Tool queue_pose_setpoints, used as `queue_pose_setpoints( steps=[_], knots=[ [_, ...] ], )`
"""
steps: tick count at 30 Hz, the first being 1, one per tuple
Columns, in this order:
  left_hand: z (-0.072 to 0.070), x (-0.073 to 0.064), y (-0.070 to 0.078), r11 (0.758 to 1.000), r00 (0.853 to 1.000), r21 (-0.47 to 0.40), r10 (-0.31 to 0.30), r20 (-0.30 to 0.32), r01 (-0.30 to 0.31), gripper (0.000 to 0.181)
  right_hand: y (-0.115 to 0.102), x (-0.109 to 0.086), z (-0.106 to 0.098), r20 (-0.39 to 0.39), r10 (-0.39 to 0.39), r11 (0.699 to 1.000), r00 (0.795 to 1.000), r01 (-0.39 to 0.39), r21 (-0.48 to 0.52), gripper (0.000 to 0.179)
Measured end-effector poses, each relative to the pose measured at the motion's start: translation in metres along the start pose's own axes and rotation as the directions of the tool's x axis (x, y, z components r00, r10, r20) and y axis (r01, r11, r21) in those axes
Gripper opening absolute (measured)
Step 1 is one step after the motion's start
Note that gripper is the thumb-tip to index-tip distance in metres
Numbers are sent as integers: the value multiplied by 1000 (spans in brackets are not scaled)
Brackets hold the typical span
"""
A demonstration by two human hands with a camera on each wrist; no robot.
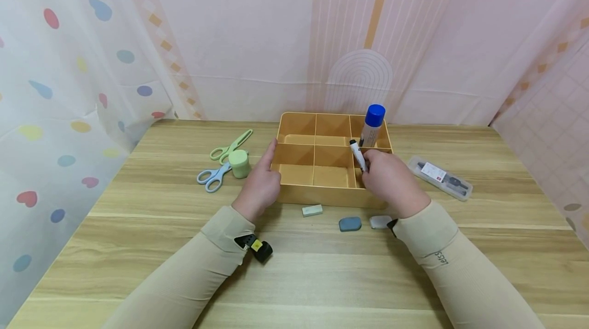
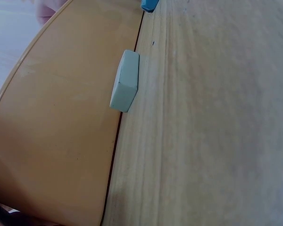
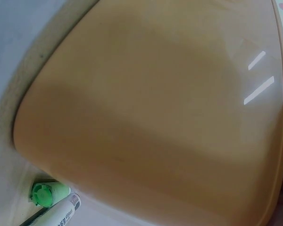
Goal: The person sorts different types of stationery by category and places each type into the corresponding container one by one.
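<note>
A tan organizer box (image 1: 331,195) with several compartments stands on the table. My right hand (image 1: 388,178) reaches over its front right compartment and pinches a white marker with a black cap (image 1: 358,155), tilted, cap up. Its fingertips are hidden inside the box. A glue stick with a blue cap (image 1: 372,123) stands upright in the back right compartment. My left hand (image 1: 261,186) rests against the box's left side, index finger stretched along the wall. In the left wrist view a pale green eraser (image 2: 126,81) lies by the box's front wall.
Left of the box lie green scissors (image 1: 232,146), blue scissors (image 1: 216,175) and a green round container (image 1: 239,164). A blue-grey eraser (image 1: 350,224) and a whitish one (image 1: 379,222) lie in front. A clear case with a compass (image 1: 440,178) lies right. The right wrist view shows a green-ended item (image 3: 46,194).
</note>
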State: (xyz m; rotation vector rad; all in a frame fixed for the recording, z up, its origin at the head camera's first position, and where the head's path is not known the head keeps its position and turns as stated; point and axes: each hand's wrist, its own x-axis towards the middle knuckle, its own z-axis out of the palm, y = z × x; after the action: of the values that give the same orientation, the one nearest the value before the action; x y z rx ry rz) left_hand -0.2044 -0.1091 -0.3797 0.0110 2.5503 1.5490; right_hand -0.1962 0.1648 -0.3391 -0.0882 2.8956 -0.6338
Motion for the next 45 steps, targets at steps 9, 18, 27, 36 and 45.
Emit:
queue_pose_setpoints(
  steps=[9, 18, 27, 36, 45],
  knots=[
    [0, 0, 0, 1000, 1000, -3, 2, 2, -2, 86, -1, -2, -1, 8, 17, 1000, 1000, -17, 22, 34],
    [0, -1, 1, 1000, 1000, -2, -6, 4, 6, 86, 0, -3, -1, -5, 19, 999, 1000, -19, 26, 38],
    [0, 0, 0, 1000, 1000, -1, -10, 5, 10, 86, -1, -4, 0, -30, 11, 999, 999, -9, 53, 43],
    [0, 0, 1, 1000, 1000, 0, -8, 4, 8, 86, 3, -10, -7, -127, -54, 996, 990, 63, 66, 47],
    [0, 0, 1, 1000, 1000, -7, -8, 0, 8, 86, 13, -19, -30, -269, -71, 989, 961, 102, 104, 43]
  ],
)
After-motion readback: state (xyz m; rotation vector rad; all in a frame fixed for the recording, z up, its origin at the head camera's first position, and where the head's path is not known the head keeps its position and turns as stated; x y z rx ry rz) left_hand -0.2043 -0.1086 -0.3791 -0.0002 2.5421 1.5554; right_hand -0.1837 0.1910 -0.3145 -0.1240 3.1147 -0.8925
